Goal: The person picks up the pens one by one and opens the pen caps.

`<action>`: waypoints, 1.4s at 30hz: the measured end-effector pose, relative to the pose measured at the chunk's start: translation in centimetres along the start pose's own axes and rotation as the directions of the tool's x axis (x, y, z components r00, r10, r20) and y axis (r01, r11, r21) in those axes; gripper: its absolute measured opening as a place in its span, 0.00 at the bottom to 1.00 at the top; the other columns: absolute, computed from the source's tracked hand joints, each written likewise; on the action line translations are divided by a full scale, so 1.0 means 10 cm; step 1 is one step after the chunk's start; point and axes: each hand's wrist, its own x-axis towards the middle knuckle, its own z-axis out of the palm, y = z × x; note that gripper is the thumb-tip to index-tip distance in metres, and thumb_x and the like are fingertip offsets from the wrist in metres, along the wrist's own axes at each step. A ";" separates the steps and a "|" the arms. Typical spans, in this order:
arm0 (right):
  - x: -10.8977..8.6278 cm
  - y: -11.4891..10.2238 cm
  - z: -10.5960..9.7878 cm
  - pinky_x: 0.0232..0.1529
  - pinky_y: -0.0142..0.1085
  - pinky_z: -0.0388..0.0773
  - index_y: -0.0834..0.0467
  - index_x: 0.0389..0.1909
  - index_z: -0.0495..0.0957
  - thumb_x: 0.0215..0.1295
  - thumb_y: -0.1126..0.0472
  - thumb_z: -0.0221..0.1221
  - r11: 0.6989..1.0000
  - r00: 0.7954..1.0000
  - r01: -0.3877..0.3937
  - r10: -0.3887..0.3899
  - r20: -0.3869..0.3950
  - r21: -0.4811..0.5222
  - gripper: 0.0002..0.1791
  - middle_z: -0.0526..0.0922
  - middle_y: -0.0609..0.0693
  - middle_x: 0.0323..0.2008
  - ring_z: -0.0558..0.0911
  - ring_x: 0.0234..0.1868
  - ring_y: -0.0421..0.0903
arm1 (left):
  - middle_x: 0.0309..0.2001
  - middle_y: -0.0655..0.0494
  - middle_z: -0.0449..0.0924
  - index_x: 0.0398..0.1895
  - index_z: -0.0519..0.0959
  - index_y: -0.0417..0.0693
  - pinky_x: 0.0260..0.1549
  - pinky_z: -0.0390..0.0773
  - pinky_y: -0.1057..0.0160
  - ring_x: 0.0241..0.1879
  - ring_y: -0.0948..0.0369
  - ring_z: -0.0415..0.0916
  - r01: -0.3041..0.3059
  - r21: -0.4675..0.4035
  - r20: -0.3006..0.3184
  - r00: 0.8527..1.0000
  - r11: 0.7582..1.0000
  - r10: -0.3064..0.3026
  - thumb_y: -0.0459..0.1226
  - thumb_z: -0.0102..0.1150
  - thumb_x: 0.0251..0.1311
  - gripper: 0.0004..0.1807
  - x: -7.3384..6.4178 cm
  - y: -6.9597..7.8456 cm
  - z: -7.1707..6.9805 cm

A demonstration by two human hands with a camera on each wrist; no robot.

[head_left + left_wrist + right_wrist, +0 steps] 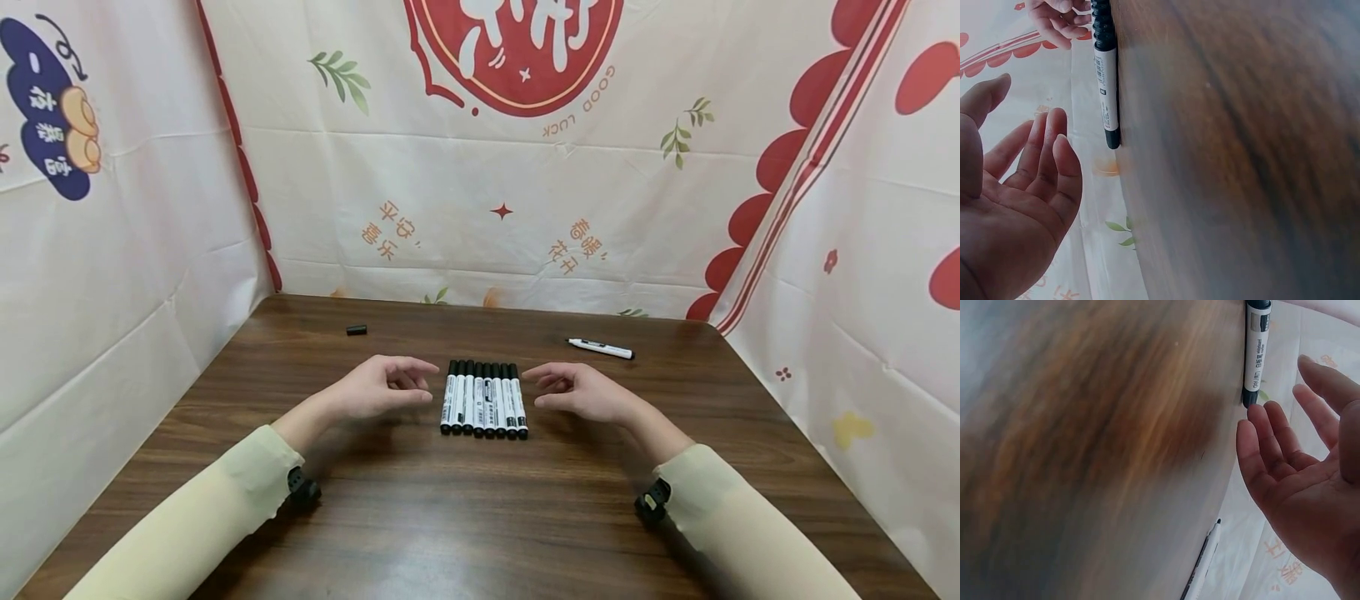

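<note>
Several white markers (483, 400) with black caps and black ends lie side by side in a tight row on the table, caps toward the far edge. To the left of the row is my left hand (386, 387), fingers relaxed and holding nothing. My right hand (577, 390) mirrors it at the right side, also holding nothing, fingertips close to the outermost marker. In the left wrist view the end marker (1107, 94) stands out beside the loosely bent fingers (1032, 156). The right wrist view shows a marker (1257, 356) just beyond the fingertips.
An uncapped white marker (602, 348) lies at the back right of the brown table (450, 517). A loose black cap (356, 330) is at the back left. Printed cloth (480, 175) hangs behind the table and along both sides.
</note>
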 end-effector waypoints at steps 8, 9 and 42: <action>0.04 -0.02 0.04 0.60 0.45 0.80 0.50 0.72 0.82 0.77 0.52 0.68 1.000 1.000 0.009 -0.009 0.018 -0.017 0.25 0.86 0.59 0.64 0.85 0.61 0.51 | 0.50 0.54 0.89 0.70 0.84 0.50 0.55 0.83 0.54 0.50 0.60 0.84 -0.008 -0.004 -0.010 1.000 1.000 0.008 0.44 0.71 0.74 0.24 0.00 0.01 0.03; 0.05 -0.02 0.04 0.60 0.44 0.80 0.50 0.72 0.82 0.77 0.53 0.68 1.000 1.000 0.009 -0.008 0.023 -0.019 0.25 0.87 0.58 0.63 0.85 0.60 0.50 | 0.50 0.54 0.89 0.70 0.84 0.50 0.55 0.83 0.54 0.50 0.60 0.84 -0.008 -0.005 -0.010 1.000 1.000 0.008 0.44 0.71 0.74 0.24 0.00 0.02 0.03; 0.10 -0.01 0.08 0.44 0.41 0.75 0.47 0.53 0.88 0.81 0.50 0.64 0.986 0.999 -0.021 0.027 0.037 -0.168 0.10 0.89 0.43 0.42 0.78 0.37 0.43 | 0.50 0.55 0.90 0.69 0.84 0.47 0.55 0.83 0.53 0.52 0.60 0.84 -0.026 0.011 -0.004 1.000 1.000 0.026 0.45 0.69 0.76 0.23 -0.01 0.04 0.06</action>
